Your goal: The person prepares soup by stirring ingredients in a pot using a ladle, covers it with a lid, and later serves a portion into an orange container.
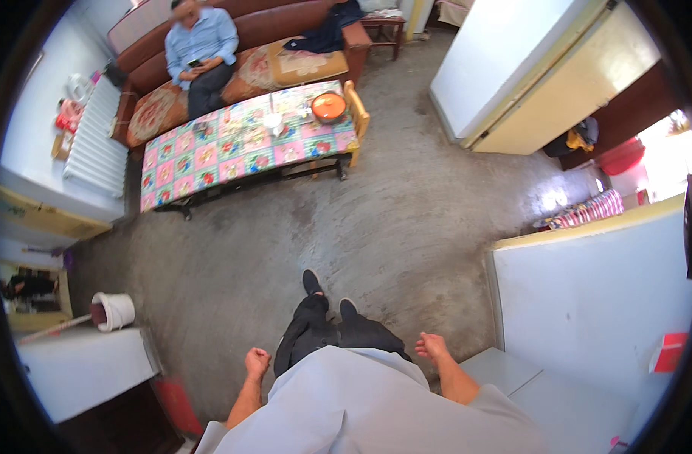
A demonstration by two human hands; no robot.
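Observation:
Beside my left hip hangs my left hand (258, 361), its fingers curled in and nothing seen in it. On the other side my right hand (431, 346) is held away from my body, fingers loosely bent and slightly apart, also holding nothing I can see. Both are over the grey concrete floor (249, 244). Below me are my dark trousers and two dark shoes (312, 282), one foot ahead of the other. A pale grey cabinet top (493, 369) is the nearest furniture to my right hand.
Ahead stands a low table with a flowered cloth (215, 164), bearing an orange-lidded pot (328, 108). A wooden chair (357, 122) is at its end. A person (201, 45) sits on the brown sofa (278, 25) holding a phone. A white bucket (119, 311) is at left; a door (567, 85) stands right.

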